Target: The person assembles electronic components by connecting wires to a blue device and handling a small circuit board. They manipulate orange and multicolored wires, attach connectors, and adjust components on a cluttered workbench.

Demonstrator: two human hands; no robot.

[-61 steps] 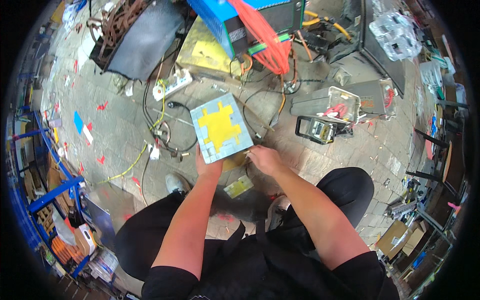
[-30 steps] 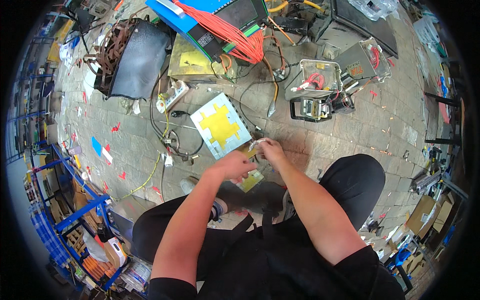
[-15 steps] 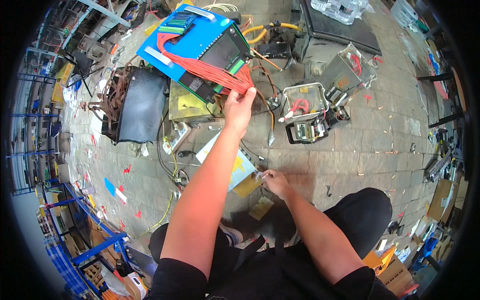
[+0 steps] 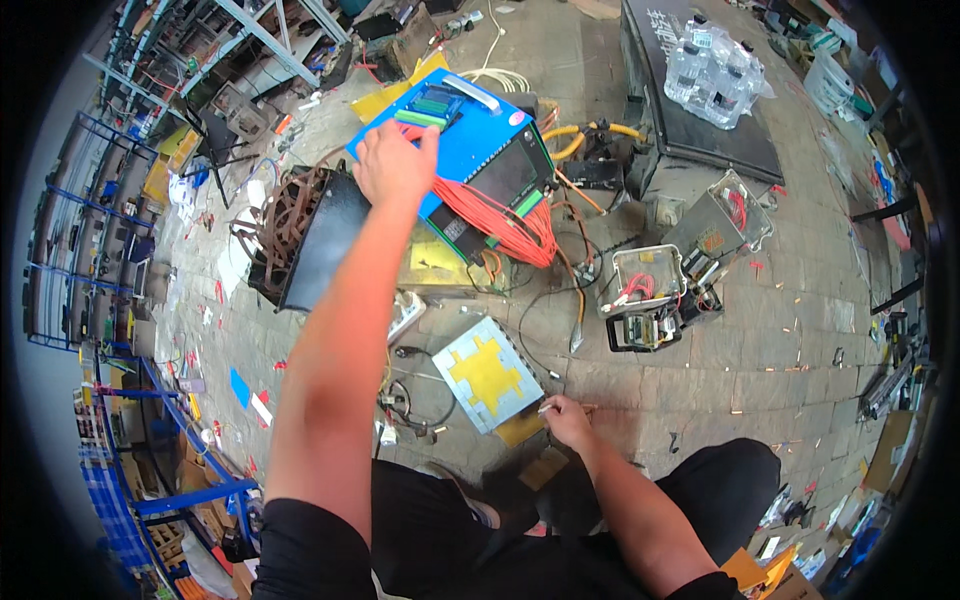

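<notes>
The left hand (image 4: pixel 392 162) is stretched far out, up at about 11 o'clock. Its fingers are bent over the top of a blue box (image 4: pixel 470 150) with a dark screen, and they touch it near a green block of plugs (image 4: pixel 433 103). I cannot tell if the hand is gripping the box or just resting on it. A fat bunch of orange wires (image 4: pixel 500 222) spills out of the box toward 12 o'clock, just below it.

The right hand (image 4: pixel 567 420) is low down, close to the person's knee, at about 5 o'clock. Its fingertips are pressed together on something tiny at the corner of a grey square plate with a yellow shape on it (image 4: pixel 487 373). The tiny thing is too small to make out. The plate lies flat on the stone floor (image 4: pixel 760 350), just left of that hand.

A dark metal fan case (image 4: pixel 305 235) sits at 10 o'clock, beside the left arm. A small open grey box with red wires (image 4: pixel 645 290) sits at 2 o'clock. A pack of water bottles (image 4: pixel 712 72) stands on a black case at 1 o'clock.
</notes>
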